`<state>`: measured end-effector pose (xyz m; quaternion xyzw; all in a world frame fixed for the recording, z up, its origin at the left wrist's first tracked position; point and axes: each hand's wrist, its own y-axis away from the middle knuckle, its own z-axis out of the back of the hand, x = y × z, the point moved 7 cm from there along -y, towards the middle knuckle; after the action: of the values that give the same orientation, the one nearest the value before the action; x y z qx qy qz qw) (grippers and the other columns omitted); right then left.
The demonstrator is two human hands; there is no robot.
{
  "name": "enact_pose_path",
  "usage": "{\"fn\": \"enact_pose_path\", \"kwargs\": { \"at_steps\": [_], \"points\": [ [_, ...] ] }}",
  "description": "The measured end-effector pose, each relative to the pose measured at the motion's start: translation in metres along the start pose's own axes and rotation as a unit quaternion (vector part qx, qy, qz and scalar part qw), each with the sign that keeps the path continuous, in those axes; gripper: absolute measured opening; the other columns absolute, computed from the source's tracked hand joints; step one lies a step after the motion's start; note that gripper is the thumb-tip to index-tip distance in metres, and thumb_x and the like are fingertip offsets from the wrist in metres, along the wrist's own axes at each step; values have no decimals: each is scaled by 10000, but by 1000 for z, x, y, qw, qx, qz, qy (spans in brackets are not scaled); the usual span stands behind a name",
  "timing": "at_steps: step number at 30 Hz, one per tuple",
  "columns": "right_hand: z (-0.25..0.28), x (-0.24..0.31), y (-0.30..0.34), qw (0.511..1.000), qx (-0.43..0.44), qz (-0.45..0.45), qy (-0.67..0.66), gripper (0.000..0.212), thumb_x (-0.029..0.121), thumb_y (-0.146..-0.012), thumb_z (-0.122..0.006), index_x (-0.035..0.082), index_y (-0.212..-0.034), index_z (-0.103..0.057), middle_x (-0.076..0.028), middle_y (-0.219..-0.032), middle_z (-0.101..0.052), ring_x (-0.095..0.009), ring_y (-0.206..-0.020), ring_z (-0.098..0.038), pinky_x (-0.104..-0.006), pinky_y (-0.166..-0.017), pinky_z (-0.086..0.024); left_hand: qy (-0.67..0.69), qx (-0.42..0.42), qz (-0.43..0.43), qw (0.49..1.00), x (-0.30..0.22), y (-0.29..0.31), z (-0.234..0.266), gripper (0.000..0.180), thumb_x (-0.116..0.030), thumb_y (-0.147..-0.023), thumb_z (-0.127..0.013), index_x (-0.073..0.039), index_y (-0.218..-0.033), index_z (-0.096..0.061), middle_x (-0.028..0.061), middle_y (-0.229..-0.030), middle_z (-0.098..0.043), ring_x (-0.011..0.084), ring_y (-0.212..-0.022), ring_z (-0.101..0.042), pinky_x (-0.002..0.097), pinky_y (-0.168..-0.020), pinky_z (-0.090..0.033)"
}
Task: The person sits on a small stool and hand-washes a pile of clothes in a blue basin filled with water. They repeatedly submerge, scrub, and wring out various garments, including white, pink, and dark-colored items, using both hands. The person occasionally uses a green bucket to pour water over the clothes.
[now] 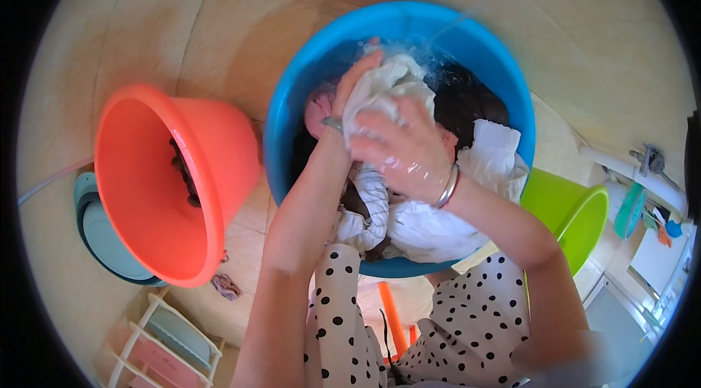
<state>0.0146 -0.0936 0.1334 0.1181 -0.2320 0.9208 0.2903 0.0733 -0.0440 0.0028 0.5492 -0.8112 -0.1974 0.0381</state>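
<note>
Over a large blue tub (281, 107) of wet laundry, both my hands work a wet white cloth (398, 77). My left hand (358, 81) grips its left side, with some fingers hidden behind the fabric. My right hand (409, 150), wet and a little blurred, has its fingers curled onto the cloth's lower part. Thin water falls from the upper right and splashes beside the cloth. Around my hands lie a pink cloth (318, 110), dark clothes (471, 96), a striped white garment (372, 202) and more white fabric (438, 231).
To the left, an orange bucket (234, 147) lies tilted with something dark inside, beside a grey-green basin (109, 234). A green bucket (577, 205) stands at the right of the tub. A small rack (157, 344) is at lower left, and a pipe (642, 172) with a tap (648, 158) at far right.
</note>
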Motion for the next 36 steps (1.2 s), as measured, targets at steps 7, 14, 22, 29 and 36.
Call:
{"fn": "enact_pose_path", "kwargs": {
  "at_steps": [7, 14, 22, 29, 36],
  "points": [
    [11, 23, -14, 994, -100, -43, 16, 259, 237, -602, -749, 202, -853, -695, 11, -1050, -582, -283, -985, -499, -432, -776, -373, 141, 226, 147, 953, 28, 2, -17, 440, -380, -956, -514, -131, -1318, -485, 79, -1208, -589, 232, -1079, -580, 344, -891, -489],
    [14, -12, -22, 983, -175, -47, -16, 183, 159, -616, -737, 157, -762, -626, -17, -799, -563, -295, -704, -539, -353, -533, -448, 82, 104, 37, 991, 25, -2, -7, 273, -411, -931, -550, -141, -923, -590, 10, -838, -598, 150, -742, -566, 281, -639, -477],
    [-33, -126, 8, 955, -144, -253, -59, 130, 236, -776, -628, 106, -764, -635, -116, -829, -623, -329, -774, -611, -452, -585, -493, -154, -235, -173, 944, 4, 22, 23, 192, -230, -901, -598, -60, -989, -611, 33, -941, -632, 150, -859, -603, 290, -732, -500],
    [-45, -179, 47, 947, -49, -312, 53, 403, 408, -867, -593, 86, -1107, -564, -169, -1161, -524, -427, -1062, -497, -474, -803, -475, -74, -208, -192, 956, -16, 15, 35, 410, -143, -898, -625, -45, -1270, -482, 87, -1210, -565, 222, -1099, -559, 349, -945, -461],
    [-119, -190, 68, 918, 216, -265, 201, 470, 319, -821, -653, 59, -1195, -532, -194, -1224, -479, -405, -1124, -475, -476, -911, -435, -235, -287, -144, 917, -2, -16, 97, 419, -107, -879, -638, -47, -1265, -489, 99, -1131, -596, 224, -982, -598, 370, -804, -521]
  ]
}}
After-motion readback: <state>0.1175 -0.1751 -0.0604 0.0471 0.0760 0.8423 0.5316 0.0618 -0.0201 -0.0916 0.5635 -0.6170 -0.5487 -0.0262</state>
